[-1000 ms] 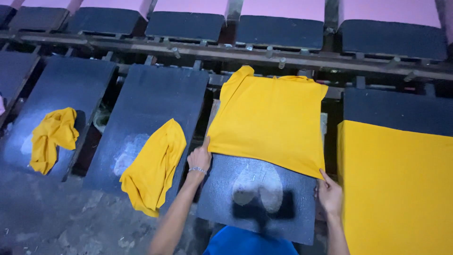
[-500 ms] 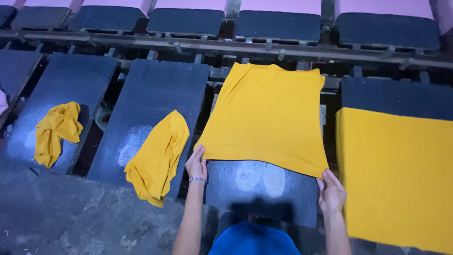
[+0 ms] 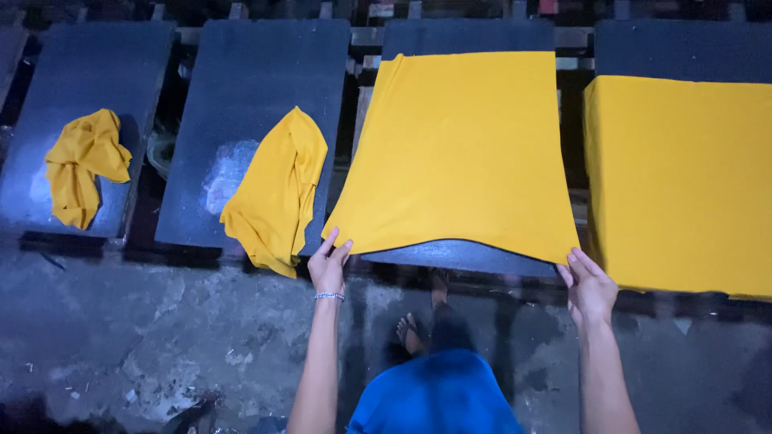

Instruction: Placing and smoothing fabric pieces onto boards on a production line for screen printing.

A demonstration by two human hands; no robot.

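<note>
While spread flat over a dark board in the middle of the row, yellow cloth pinned at both near corners. Left hand pinching the near left corner, fingers closed on the hem, a thin bracelet at the wrist. Right hand gripping the near right corner, fingers curled over the edge. Near edge of the cloth sagging slightly between the two grips, overhanging the board's front. On the next board to the left, a crumpled yellow cloth draped over the near edge. Further left, another bunched yellow cloth lying on its own board. To the right, a fourth yellow cloth laid smooth. Below, grey concrete floor, a sandalled foot, blue clothing.
</note>
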